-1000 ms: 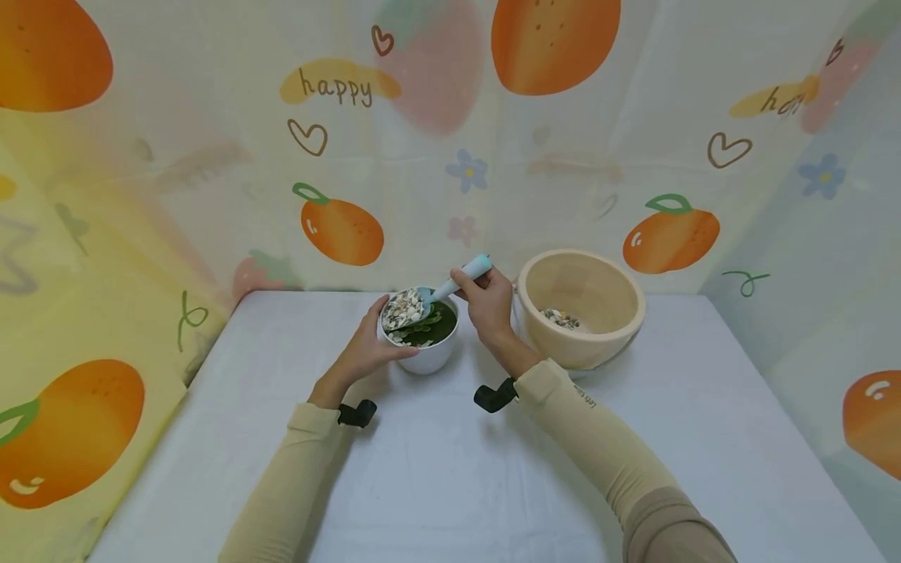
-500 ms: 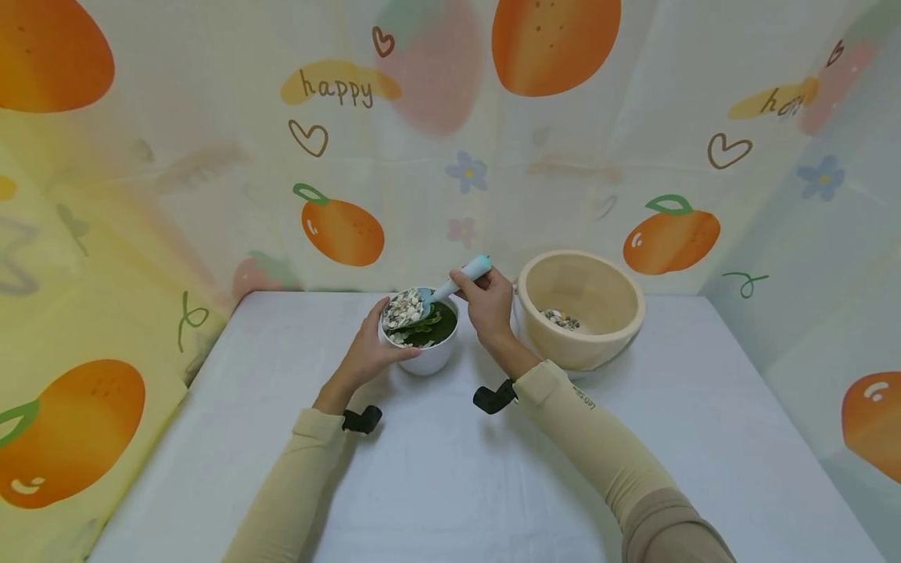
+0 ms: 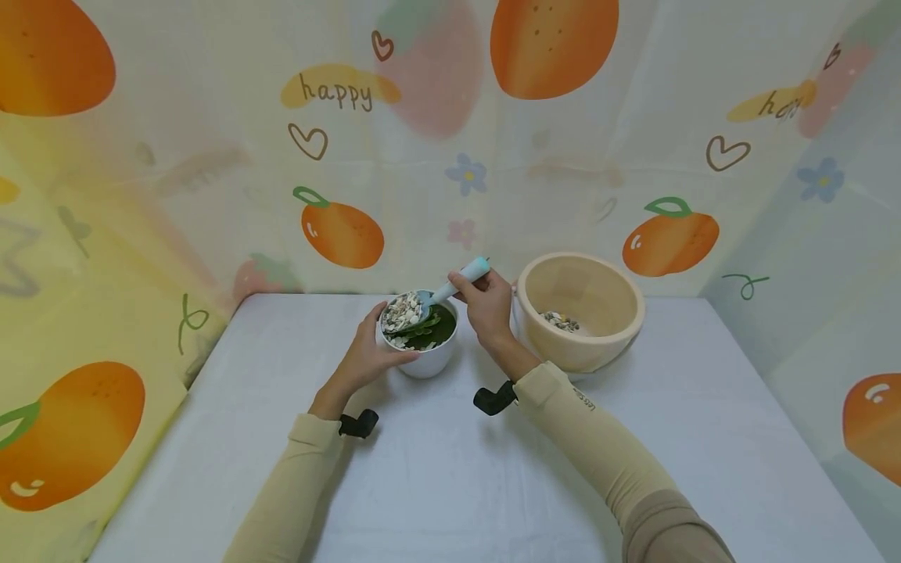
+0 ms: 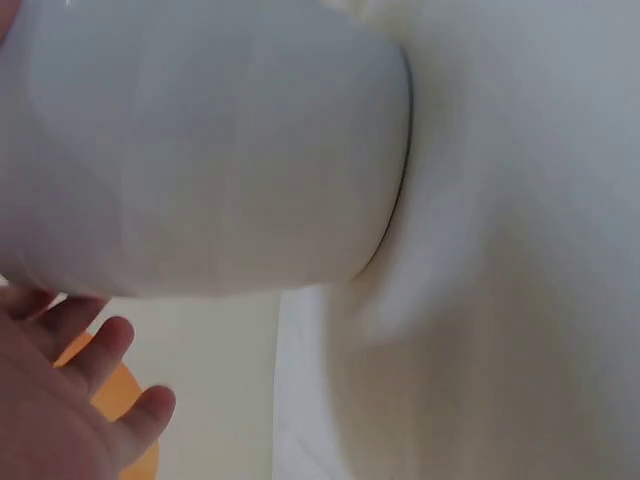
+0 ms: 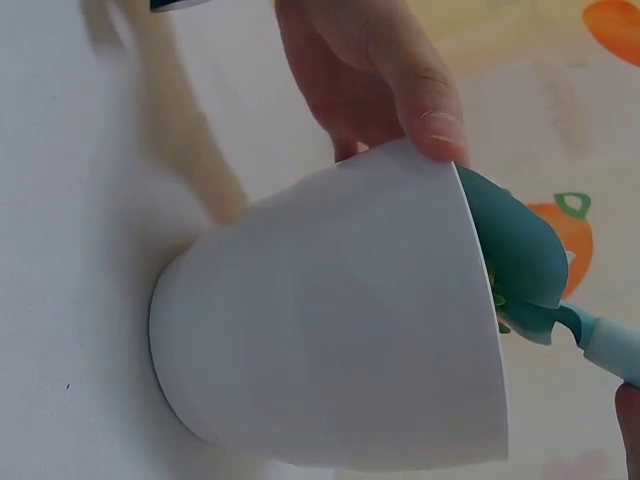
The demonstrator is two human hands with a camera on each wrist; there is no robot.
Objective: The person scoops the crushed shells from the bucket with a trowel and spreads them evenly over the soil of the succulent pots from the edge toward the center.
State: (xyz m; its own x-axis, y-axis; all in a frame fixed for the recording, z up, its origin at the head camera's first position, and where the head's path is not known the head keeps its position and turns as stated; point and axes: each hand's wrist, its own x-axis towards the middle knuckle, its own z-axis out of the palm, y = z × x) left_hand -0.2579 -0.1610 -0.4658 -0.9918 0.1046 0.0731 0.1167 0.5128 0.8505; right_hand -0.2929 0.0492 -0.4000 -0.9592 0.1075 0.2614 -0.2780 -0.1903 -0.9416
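A white flower pot [image 3: 427,364] stands on the table, with dark green soil or moss and a small leafy plant [image 3: 424,327] inside. My left hand [image 3: 364,349] holds the pot at its left side, the thumb lying on the rim in the right wrist view. Between finger and thumb, my right hand [image 3: 489,306] grips the pale blue handle of a small garden trowel [image 3: 450,289]. The trowel's blade, teal in the right wrist view, is heaped with mixed pebbles [image 3: 403,311] over the pot's left part. Pebbles partly hide the plant and the blade.
Right of the pot stands a large beige planter [image 3: 584,352] with a few pebbles [image 3: 560,320] at its bottom. A white cloth covers the table [image 3: 450,485]. Behind it hangs a fruit-printed curtain [image 3: 422,180].
Almost nothing differs. My left wrist has shifted slightly, while the trowel and its pebbles stay over the pot.
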